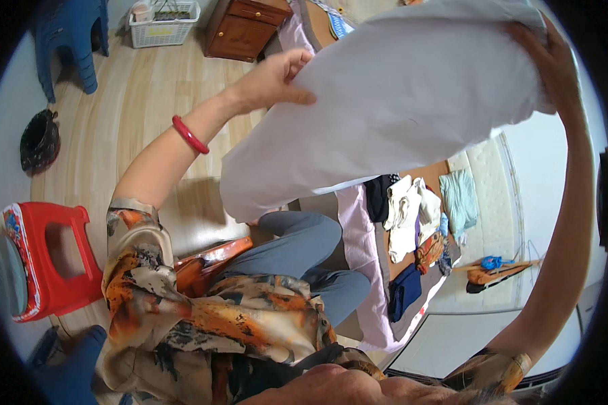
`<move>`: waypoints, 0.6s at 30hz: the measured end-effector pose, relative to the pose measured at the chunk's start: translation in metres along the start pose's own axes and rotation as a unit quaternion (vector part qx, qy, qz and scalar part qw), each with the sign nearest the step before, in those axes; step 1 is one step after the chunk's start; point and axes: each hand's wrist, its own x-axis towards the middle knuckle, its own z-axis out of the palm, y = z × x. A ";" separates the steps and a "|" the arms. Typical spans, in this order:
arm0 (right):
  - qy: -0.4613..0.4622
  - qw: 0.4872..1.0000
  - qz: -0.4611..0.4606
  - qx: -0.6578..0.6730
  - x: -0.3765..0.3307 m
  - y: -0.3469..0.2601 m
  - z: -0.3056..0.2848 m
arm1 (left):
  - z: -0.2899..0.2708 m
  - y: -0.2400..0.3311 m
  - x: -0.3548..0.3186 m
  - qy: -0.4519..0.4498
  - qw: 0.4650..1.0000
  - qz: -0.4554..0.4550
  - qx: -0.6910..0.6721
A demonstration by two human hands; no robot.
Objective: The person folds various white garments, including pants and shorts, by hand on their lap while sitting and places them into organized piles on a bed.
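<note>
I hold a large white cloth [392,108] stretched up in front of me. My left hand [273,81] grips its left edge, with a red bangle [190,134] on that wrist. My right hand [554,61] grips the cloth's upper right corner, arm raised high. The cloth hangs over my knees in grey trousers [304,250] and hides part of the bed behind it.
A bed with a pink sheet [358,250] carries several folded clothes [412,216] and a pale green garment [459,199]. A red plastic stool [47,260] stands at left, a blue stool [71,40], white basket [163,23] and wooden cabinet [243,28] on the wood floor.
</note>
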 end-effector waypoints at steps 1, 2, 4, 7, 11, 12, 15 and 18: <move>0.002 1.000 0.012 -0.027 0.005 0.021 0.000 | -0.006 -0.011 -0.012 0.009 0.998 -0.011 0.057; 0.002 0.998 0.027 -0.056 0.009 0.039 0.001 | -0.009 -0.024 -0.021 0.014 0.994 -0.022 0.110; 0.008 0.994 0.056 -0.095 0.021 0.044 0.004 | -0.019 -0.047 -0.038 0.023 0.987 -0.048 0.154; 0.026 0.990 0.071 -0.121 0.026 0.008 0.002 | -0.029 -0.081 -0.058 0.020 0.987 -0.082 0.139; 0.071 0.982 0.069 -0.158 0.033 0.022 -0.013 | -0.019 -0.116 -0.082 0.035 0.979 -0.113 0.168; 0.076 0.981 0.068 -0.165 0.033 0.030 -0.020 | -0.013 -0.126 -0.086 0.044 0.982 -0.113 0.148; 0.078 0.978 0.060 -0.186 0.026 0.058 -0.036 | 0.005 -0.137 -0.100 0.031 0.973 -0.153 0.170; 0.089 0.974 0.056 -0.199 0.020 0.090 -0.039 | 0.024 -0.135 -0.122 0.143 0.950 -0.166 0.220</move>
